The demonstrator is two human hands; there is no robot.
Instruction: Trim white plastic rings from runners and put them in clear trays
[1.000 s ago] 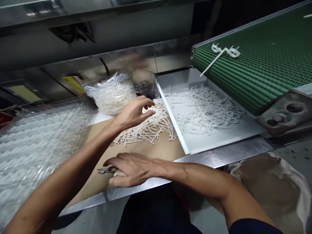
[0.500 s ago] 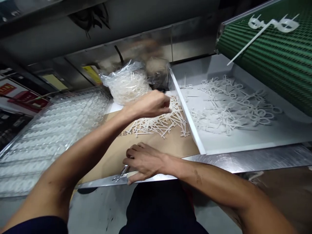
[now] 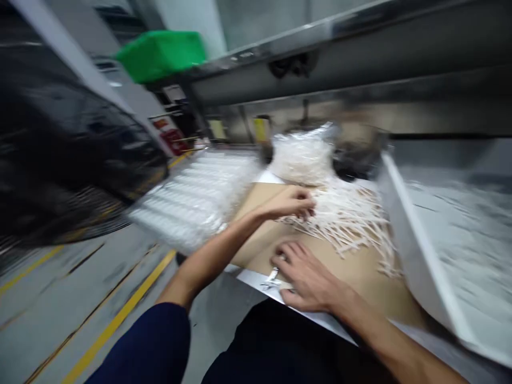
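Head motion smears the whole view. My left hand (image 3: pixel 288 205) reaches forward with its fingers curled down onto the near edge of a pile of thin white plastic pieces (image 3: pixel 352 221); what they pinch is blurred. The pile lies on a brown cardboard sheet (image 3: pixel 360 274). My right hand (image 3: pixel 308 277) rests on the cardboard's near edge, covering a small metal tool (image 3: pixel 272 278) whose tip sticks out past the index finger and thumb.
A clear bag of white pieces (image 3: pixel 300 157) stands behind the pile. A white tray (image 3: pixel 404 234) with more pieces is at the right. Clear plastic sheets (image 3: pixel 196 197) are stacked at the left, beside a dark bulky object (image 3: pixel 60 160). Grey floor with yellow lines (image 3: pixel 116 320) below.
The view has swung left and blurred, bringing the floor and the dark object into sight and losing the green conveyor. Both hands stay about where they were on the pile and the tool.
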